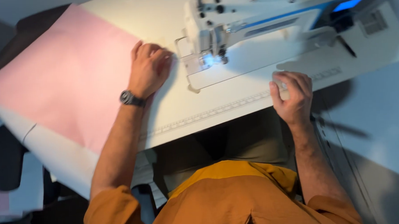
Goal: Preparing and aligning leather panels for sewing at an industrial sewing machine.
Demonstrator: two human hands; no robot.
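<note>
Lying flat on the left part of the white desk (234, 97), the pink fabric (66, 81) runs its long axis from the lower left of your view up toward the upper right, its far corner reaching toward the sewing machine (249, 22). Its near long edge hangs close to the desk's front edge, over a strip of white material (55, 152) beneath it.

The desk is pale and smooth, with a printed ruler strip (217, 110) running along its front edge. A small light glows at the needle area (208, 59) of the white sewing machine, and a blue lit screen (347, 4) shows on its body. Below the desk edge the space is dark; your orange garment (229, 199) fills the bottom of the view.

Your left hand (149, 67), with a dark wristwatch (130, 99) on the wrist, rests knuckles up with fingers curled at the fabric's right edge, just beside the needle area; whether it pinches the fabric, you cannot tell. Your right hand (292, 95) sits at the desk's front edge on the ruler strip, fingers curled down loosely, with nothing visibly held.
</note>
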